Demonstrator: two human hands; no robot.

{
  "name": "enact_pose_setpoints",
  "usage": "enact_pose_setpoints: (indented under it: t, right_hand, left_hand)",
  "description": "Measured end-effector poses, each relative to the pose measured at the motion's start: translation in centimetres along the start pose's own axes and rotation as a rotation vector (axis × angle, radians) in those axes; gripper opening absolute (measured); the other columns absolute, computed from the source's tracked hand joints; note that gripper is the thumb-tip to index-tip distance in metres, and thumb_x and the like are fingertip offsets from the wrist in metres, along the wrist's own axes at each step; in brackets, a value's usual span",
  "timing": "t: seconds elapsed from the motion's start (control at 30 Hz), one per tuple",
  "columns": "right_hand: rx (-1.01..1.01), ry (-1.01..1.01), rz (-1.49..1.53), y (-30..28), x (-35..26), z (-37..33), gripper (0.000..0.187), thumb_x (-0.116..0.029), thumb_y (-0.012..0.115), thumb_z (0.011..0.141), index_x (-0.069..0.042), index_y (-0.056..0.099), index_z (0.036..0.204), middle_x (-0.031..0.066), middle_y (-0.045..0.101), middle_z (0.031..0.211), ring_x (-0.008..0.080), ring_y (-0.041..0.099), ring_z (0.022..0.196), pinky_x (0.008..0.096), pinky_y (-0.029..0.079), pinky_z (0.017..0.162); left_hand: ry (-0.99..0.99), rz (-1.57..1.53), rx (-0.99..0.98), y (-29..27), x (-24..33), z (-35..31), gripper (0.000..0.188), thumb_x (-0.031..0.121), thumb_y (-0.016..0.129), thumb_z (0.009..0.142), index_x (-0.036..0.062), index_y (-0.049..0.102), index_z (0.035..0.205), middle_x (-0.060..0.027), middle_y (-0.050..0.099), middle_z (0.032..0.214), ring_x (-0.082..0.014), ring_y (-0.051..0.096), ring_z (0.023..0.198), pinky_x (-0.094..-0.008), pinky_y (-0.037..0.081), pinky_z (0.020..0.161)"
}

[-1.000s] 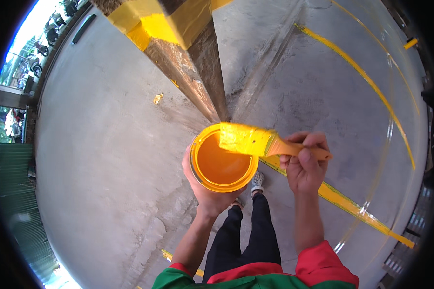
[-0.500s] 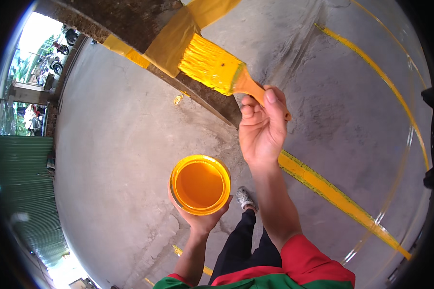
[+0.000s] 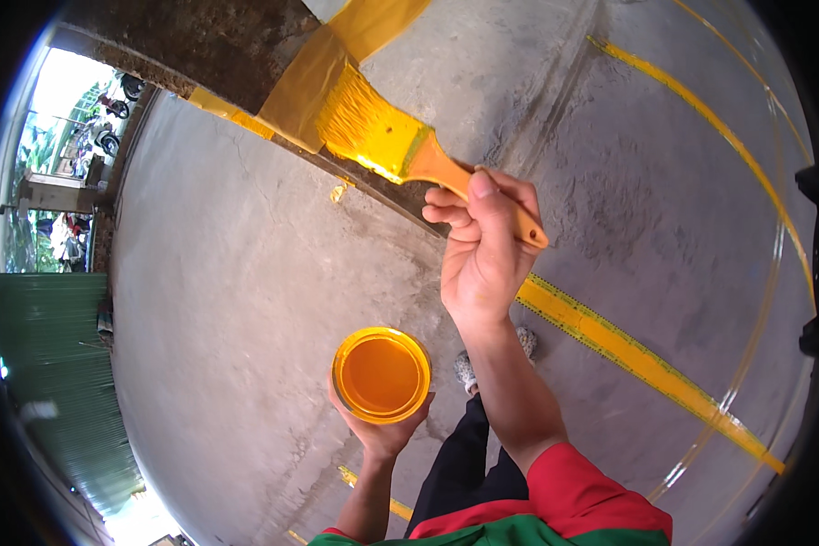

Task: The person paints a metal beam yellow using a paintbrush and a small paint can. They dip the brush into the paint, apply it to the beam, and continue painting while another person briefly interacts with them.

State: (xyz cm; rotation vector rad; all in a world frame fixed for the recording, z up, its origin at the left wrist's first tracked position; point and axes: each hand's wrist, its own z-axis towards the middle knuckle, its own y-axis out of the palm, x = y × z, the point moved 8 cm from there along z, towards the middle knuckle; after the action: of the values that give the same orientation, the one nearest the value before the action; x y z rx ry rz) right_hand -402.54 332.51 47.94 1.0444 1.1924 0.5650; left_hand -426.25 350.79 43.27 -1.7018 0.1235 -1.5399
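Note:
My right hand (image 3: 487,241) is closed round the orange handle of a wide paintbrush (image 3: 373,127). Yellow paint coats its bristles, which point up and left over a tape-wrapped band (image 3: 305,86) on a dark, rusty beam (image 3: 200,55). Whether the bristle tips touch the tape I cannot tell. Lower down, my left hand (image 3: 382,435) wraps round an uncovered paint can (image 3: 382,375) from below. Orange-yellow paint fills part of the can, and its rim is smeared yellow. The can's side is mostly hidden.
Grey concrete floor (image 3: 218,300) spreads all round, crossed by a broad yellow stripe (image 3: 610,341) on the right and a curved yellow line (image 3: 701,105) farther off. A green corrugated sheet (image 3: 55,364) stands at the left, with motorbikes (image 3: 107,141) beyond. My shoes (image 3: 464,371) are below the brush hand.
The brush has moved left and slightly down along the taped beam. The can has dropped lower in view, and a second shoe now shows.

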Motion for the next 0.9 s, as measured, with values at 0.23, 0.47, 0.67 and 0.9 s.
enact_pose_setpoints:
  t: [0.23, 0.47, 0.67, 0.9]
  right_hand:
    - [-0.134, -0.512, -0.358, 1.2, -5.3, -0.9, 0.013, 0.001, 0.059, 0.097, 0.007, 0.058, 0.108, 0.0264, 0.069, 0.104, 0.0264, 0.073, 0.072, 0.0324, 0.065, 0.063]
    - [-0.605, -0.796, -0.688, 5.2, -4.8, -4.3, 0.019, 0.006, 0.067, 0.091, 0.007, 0.063, 0.110, 0.0281, 0.068, 0.113, 0.0284, 0.075, 0.083, 0.0335, 0.065, 0.073]
    - [-0.435, -0.776, -0.710, 2.5, -6.7, -2.6, 0.018, 0.006, 0.069, 0.090, 0.007, 0.063, 0.108, 0.0305, 0.067, 0.115, 0.0303, 0.075, 0.087, 0.0360, 0.065, 0.075]
    - [-0.637, -0.748, -0.606, 5.1, -5.5, -4.2, 0.019, 0.011, 0.068, 0.086, 0.006, 0.067, 0.104, 0.0282, 0.070, 0.108, 0.0289, 0.074, 0.082, 0.0360, 0.064, 0.070]
  left_hand:
    - [0.021, 0.076, -0.037, -0.6, 0.1, -0.6, 0.130, 0.029, 0.102, 0.053, 0.0008, 0.021, 0.152, -0.0151, 0.042, 0.143, -0.0284, 0.045, 0.134, -0.0453, 0.033, 0.115]
    - [-0.001, 0.021, -0.046, -0.7, -0.9, -0.9, 0.133, 0.029, 0.102, 0.053, 0.0008, 0.018, 0.153, -0.0157, 0.042, 0.144, -0.0291, 0.044, 0.135, -0.0463, 0.033, 0.115]
    - [-0.013, 0.087, -0.041, -1.0, -1.2, -1.1, 0.133, 0.030, 0.101, 0.053, 0.0011, 0.018, 0.153, -0.0155, 0.042, 0.143, -0.0301, 0.045, 0.135, -0.0462, 0.032, 0.115]
    - [-0.023, 0.062, -0.030, -1.0, -1.0, -1.0, 0.130, 0.032, 0.101, 0.053, 0.0014, 0.022, 0.151, -0.0151, 0.043, 0.142, -0.0298, 0.045, 0.135, -0.0458, 0.032, 0.115]
